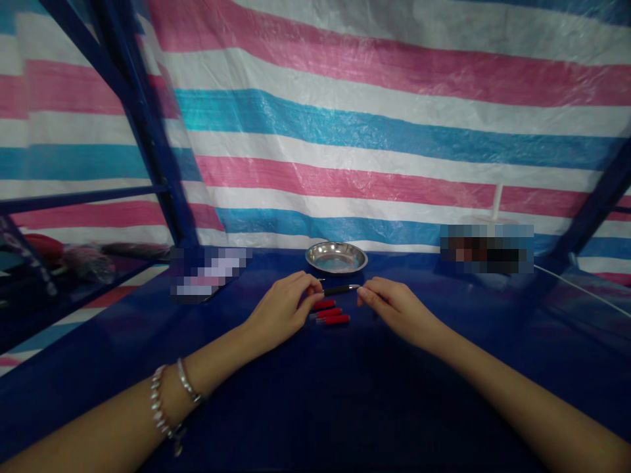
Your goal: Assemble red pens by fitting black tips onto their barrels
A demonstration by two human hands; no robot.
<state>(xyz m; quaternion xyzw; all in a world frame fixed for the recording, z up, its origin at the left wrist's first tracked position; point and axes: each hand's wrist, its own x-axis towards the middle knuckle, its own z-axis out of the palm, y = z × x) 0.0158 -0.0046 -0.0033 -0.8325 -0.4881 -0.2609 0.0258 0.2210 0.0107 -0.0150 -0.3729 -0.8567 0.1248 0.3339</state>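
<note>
My left hand (283, 309) and my right hand (394, 305) hold a dark pen (340, 290) between them, level above the blue table (315, 394). The left fingers pinch its left end, the right fingertips its silver tip. Under the pen lie three red pens (331, 313) side by side on the cloth, next to my left hand. A round steel dish (336, 257) sits just beyond the hands; it looks empty.
A striped pink, white and blue tarp (374, 118) closes the back. Blue frame posts (148, 131) stand at the left. Blurred items rest at the table's far left (207, 272) and far right (486, 248). A white cable (582, 289) runs off to the right.
</note>
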